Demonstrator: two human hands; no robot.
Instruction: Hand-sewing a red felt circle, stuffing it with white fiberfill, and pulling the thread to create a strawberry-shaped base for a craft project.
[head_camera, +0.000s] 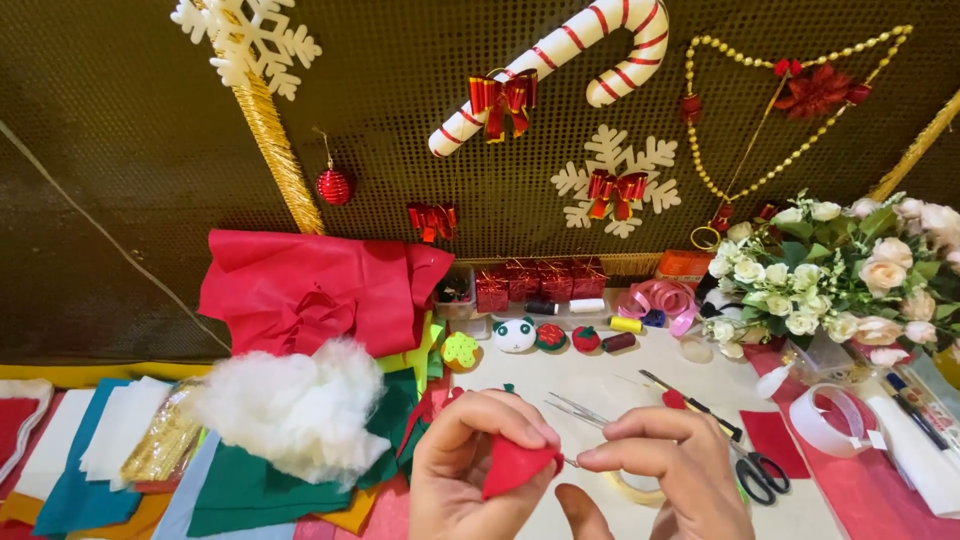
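The left hand (470, 470) is closed around a small red felt piece (515, 465), pinched between thumb and fingers at the bottom centre of the view, above the table (580, 385). The right hand (665, 470) sits just to the right of it, fingers narrowed in a pinch on what appears to be a needle (570, 461), too thin to confirm. The needle's long axis runs roughly level, its tip meeting the felt's right edge. Both hands are close together; the left alone carries the felt. Scissors (745, 455) and tweezers (580, 410) lie just behind the right hand, untouched.
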